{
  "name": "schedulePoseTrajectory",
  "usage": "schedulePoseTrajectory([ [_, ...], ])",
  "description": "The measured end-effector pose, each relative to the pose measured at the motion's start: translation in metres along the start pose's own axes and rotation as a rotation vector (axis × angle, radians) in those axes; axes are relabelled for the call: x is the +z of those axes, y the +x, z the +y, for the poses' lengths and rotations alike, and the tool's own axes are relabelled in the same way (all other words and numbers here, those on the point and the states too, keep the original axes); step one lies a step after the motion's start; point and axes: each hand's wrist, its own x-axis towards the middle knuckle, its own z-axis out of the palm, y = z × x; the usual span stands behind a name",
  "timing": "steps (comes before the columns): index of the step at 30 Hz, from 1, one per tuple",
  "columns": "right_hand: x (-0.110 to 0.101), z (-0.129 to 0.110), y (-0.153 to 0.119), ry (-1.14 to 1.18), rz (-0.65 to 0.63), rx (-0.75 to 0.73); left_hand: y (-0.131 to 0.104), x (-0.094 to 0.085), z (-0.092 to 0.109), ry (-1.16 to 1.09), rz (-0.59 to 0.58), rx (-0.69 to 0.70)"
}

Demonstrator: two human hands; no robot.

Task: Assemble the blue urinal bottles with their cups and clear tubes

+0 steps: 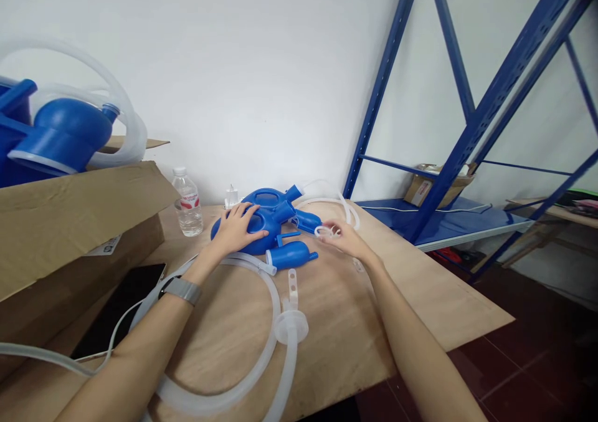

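Observation:
My left hand [237,227] lies with fingers and thumb spread on a blue plastic urinal bottle [268,242] with a side handle. My right hand [340,237] pinches a white ring-shaped piece [322,230] just right of the bottles; its exact kind is unclear. Behind the near bottle lies a second blue urinal bottle [293,192], partly hidden. In front, a blue funnel-like cup [292,255] rests on its side. Another blue cup [308,221] lies near my right fingertips. A clear tube [275,297] with a translucent disc [291,326] and a holed strap [293,285] curves towards me.
On the left, an open cardboard box [84,222] holds more blue bottles [75,129] and tubing. A water bottle [189,204] and a white charger [231,196] stand by the wall. A black tablet [121,310] lies beside the box. Blue shelving [448,141] rises at right.

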Motion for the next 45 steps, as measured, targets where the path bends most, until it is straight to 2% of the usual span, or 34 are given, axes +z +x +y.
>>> schedulePoseTrajectory([
  [2, 0.002, -0.006, 0.008, 0.177, 0.163, 0.046, 0.000, 0.001, -0.001, -0.037, 0.009, -0.001],
  [4, 0.010, -0.017, 0.017, 0.323, 0.204, 0.061, -0.001, 0.001, -0.003, -0.060, 0.022, 0.002],
  [7, 0.031, -0.040, 0.030, 0.384, 0.133, 0.013, -0.002, 0.001, -0.005, -0.089, 0.032, 0.018],
  [11, 0.062, -0.070, 0.041, 0.285, 0.021, -0.110, -0.003, 0.001, -0.006, -0.102, 0.037, 0.018],
  [13, 0.072, -0.078, 0.045, 0.262, 0.009, -0.181, -0.004, 0.001, -0.006, -0.103, 0.041, 0.013],
  [15, 0.077, -0.082, 0.049, 0.243, 0.055, -0.243, -0.004, 0.001, -0.006, -0.106, 0.050, 0.013],
  [18, 0.080, -0.082, 0.053, 0.236, 0.125, -0.304, -0.004, 0.001, -0.006, -0.109, 0.064, 0.013],
  [21, 0.083, -0.082, 0.057, 0.260, 0.110, -0.321, -0.004, 0.001, -0.006, -0.107, 0.070, 0.018],
  [26, 0.090, -0.072, 0.060, 0.283, 0.160, -0.220, -0.005, 0.001, -0.004, -0.088, 0.072, 0.017],
  [30, 0.090, -0.066, 0.058, 0.316, 0.098, -0.189, -0.005, 0.000, -0.002, -0.062, 0.070, 0.016],
  [36, 0.085, -0.084, 0.063, 0.312, 0.106, -0.281, -0.005, 0.002, -0.002, -0.048, 0.067, 0.028],
  [45, 0.086, -0.093, 0.071, 0.211, 0.133, -0.228, -0.004, 0.005, -0.001, 0.008, 0.077, 0.045],
])
